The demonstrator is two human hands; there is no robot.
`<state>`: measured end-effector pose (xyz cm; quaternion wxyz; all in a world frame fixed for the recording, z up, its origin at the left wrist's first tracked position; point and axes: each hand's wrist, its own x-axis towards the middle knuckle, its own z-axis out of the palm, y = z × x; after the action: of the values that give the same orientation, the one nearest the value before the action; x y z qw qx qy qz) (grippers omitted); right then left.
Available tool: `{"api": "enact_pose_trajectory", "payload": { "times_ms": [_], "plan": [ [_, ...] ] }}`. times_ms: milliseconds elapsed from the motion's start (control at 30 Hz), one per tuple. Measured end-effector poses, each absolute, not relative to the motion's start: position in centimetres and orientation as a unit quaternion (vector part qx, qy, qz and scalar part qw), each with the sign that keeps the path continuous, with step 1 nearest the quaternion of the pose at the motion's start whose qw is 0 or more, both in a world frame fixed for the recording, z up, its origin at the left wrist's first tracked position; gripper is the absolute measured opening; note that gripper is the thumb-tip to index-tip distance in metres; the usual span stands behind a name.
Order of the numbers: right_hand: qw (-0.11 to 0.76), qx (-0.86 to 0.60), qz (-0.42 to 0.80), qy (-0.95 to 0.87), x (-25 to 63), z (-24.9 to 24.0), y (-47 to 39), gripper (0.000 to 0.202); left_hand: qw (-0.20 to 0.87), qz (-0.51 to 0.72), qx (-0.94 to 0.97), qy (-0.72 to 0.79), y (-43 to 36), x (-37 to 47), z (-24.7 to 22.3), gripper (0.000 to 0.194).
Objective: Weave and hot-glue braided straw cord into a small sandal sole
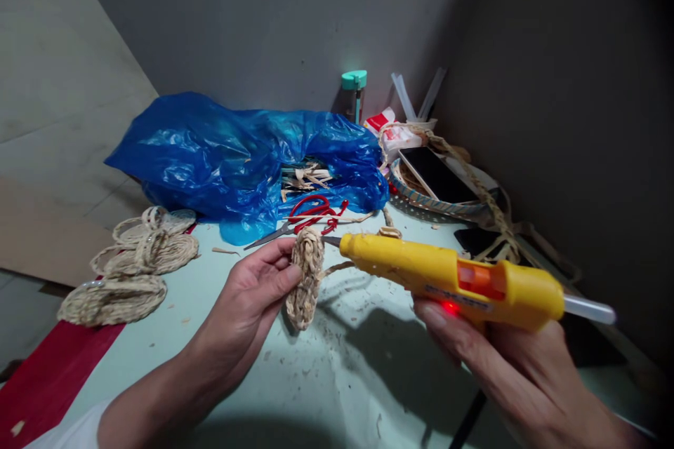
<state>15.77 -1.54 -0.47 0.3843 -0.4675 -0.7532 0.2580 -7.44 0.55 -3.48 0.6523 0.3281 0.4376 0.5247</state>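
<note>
Between the thumb and fingers of my left hand is a small coil of braided straw, held upright on its edge above the table. A loose end of the braid trails from its right side. My right hand grips a yellow glue gun by its handle, with a red light glowing near the thumb. The gun's dark nozzle points left and is at the upper right edge of the coil; whether it touches I cannot tell. A clear glue stick sticks out of the gun's back end.
Woven straw slippers lie at the left table edge. Red-handled scissors lie behind the coil, before a blue plastic bag with straw strips. At back right, a phone rests on a woven basket, near a teal-lidded container.
</note>
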Motion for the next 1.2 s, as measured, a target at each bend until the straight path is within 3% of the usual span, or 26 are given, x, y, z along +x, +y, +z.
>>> {"api": "enact_pose_trajectory", "payload": {
  "times_ms": [400, 567, 767, 1200],
  "plan": [
    [0.413, -0.455, 0.230, -0.755, 15.9, -1.2, -1.4, 0.025, 0.629, 0.525, 0.364, 0.443, 0.6, -7.6, -3.8, 0.023],
    [0.411, -0.438, 0.239, -0.763, 16.1, -1.2, -1.5, 0.012, 0.611, 0.527, 0.385, 0.448, 0.7, -7.8, -4.1, 0.024],
    [0.403, -0.425, 0.261, -0.768, 16.4, -1.7, -1.5, 0.026, 0.581, 0.523, 0.409, 0.471, 0.8, -8.1, -4.2, 0.024],
    [0.396, -0.431, 0.252, -0.771, 16.4, -1.3, -1.5, 0.020, 0.532, 0.515, 0.452, 0.497, 1.0, -8.5, -4.3, 0.022]
  ]
}}
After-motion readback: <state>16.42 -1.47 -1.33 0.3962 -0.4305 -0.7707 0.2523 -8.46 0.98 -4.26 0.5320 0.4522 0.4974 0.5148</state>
